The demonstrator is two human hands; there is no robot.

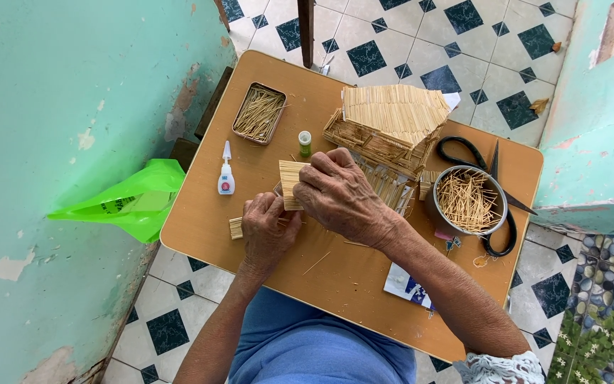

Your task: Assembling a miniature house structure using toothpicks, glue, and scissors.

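On the wooden table [335, 277], a pale flat stick panel [291, 179] pinched by left hand [268, 231] and right hand [342, 199].

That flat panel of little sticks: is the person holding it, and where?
Yes. The stick panel is held at its lower right part, between the left hand below and the right hand over its right edge.

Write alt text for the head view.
Both hands, left hand and right hand, hold a small stick panel over a tan table. Beside them stand a stick model house, a glue bottle and two stick containers.
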